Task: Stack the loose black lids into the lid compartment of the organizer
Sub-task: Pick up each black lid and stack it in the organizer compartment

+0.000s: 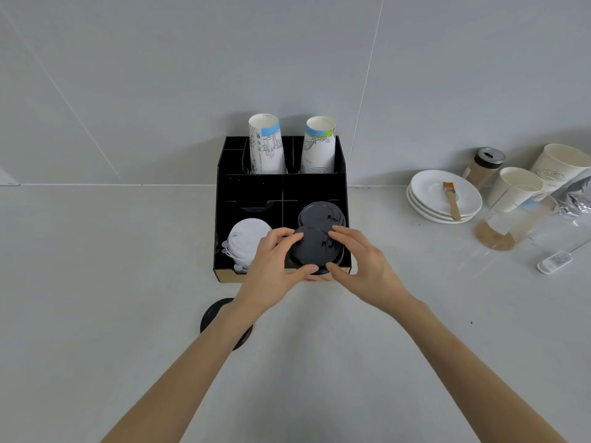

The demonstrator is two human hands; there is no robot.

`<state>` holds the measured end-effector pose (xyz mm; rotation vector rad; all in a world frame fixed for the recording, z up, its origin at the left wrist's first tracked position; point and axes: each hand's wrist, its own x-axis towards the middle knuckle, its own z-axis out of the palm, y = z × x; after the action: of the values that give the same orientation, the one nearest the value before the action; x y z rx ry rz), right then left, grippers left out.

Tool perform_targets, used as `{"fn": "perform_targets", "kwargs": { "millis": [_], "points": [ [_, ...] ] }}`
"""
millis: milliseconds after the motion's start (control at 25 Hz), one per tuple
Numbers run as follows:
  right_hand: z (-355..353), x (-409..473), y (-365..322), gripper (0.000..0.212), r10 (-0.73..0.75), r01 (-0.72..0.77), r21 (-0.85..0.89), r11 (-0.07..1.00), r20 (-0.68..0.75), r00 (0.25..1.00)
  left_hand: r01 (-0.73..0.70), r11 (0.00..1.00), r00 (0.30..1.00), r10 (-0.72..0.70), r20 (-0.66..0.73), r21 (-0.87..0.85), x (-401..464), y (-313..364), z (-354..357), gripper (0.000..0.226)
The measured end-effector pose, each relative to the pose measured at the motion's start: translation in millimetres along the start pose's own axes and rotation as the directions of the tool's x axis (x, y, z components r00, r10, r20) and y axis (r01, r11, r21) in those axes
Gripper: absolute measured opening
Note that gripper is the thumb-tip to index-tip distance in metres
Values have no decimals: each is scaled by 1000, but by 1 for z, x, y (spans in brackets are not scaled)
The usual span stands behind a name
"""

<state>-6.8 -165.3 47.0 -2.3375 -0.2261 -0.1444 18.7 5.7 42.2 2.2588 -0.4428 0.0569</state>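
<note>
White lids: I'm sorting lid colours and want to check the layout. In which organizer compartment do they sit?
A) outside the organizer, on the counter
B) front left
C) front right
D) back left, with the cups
B: the white lids sit in the organizer's front left compartment, beside the black lids held by both hands.

A pale grey counter (351,362) meets a tiled wall, and a black organizer (343,187) stands on it against that wall. A loose black lid (212,313) lies flat on the counter in front of the organizer, partly hidden under a forearm. Off to the right sit a stack of white saucers (425,199), a lidded spice jar (484,166), two paper cups (524,183), a clear glass (505,225), a silver foil bag (575,199) and a small white device (554,262).
</note>
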Motion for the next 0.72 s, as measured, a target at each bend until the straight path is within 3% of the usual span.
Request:
{"fn": "perform_targets", "kwargs": {
  "millis": [720],
  "points": [
    [-12,67,33,52,77,-72,-84,994,61,995,83,992,993,-90,70,97,71,-8,25,58]
  ]
}}
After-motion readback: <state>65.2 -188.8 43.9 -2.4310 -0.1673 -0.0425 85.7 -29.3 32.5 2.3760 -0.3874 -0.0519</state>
